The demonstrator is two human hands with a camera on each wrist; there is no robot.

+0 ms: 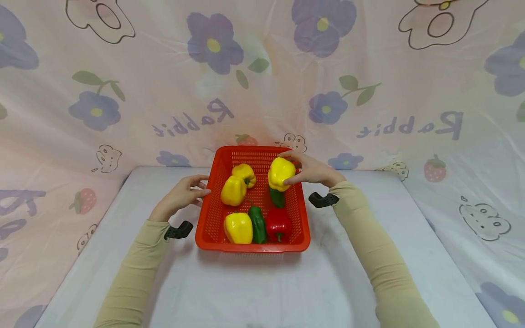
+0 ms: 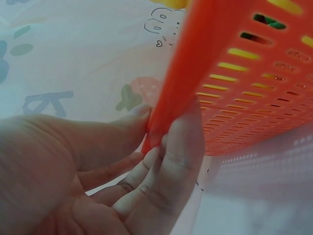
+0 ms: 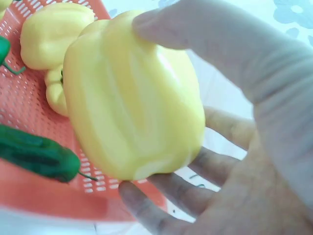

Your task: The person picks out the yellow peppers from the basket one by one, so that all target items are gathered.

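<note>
A red plastic basket (image 1: 254, 247) with perforated walls stands on the table. My left hand (image 1: 180, 196) pinches its left rim between thumb and fingers, as the left wrist view shows up close. Over the basket's far right part, my right hand (image 1: 309, 169) grips a yellow bell pepper (image 1: 281, 173), thumb on the near side and fingers around the far side. Below that pepper lies a green pepper (image 1: 277, 197), partly covered by it. Inside the basket also lie yellow bell peppers (image 1: 234, 190) at the left, a green pepper (image 1: 257, 224) and a red bell pepper (image 1: 278, 224) at the front.
The basket rests on a white table (image 1: 254, 291) with its far edge against a hanging cloth (image 1: 262, 91) printed with flowers and rabbits. Another yellow bell pepper (image 1: 239, 228) sits in the basket's front left corner. Each wrist carries a black mount (image 1: 324, 199).
</note>
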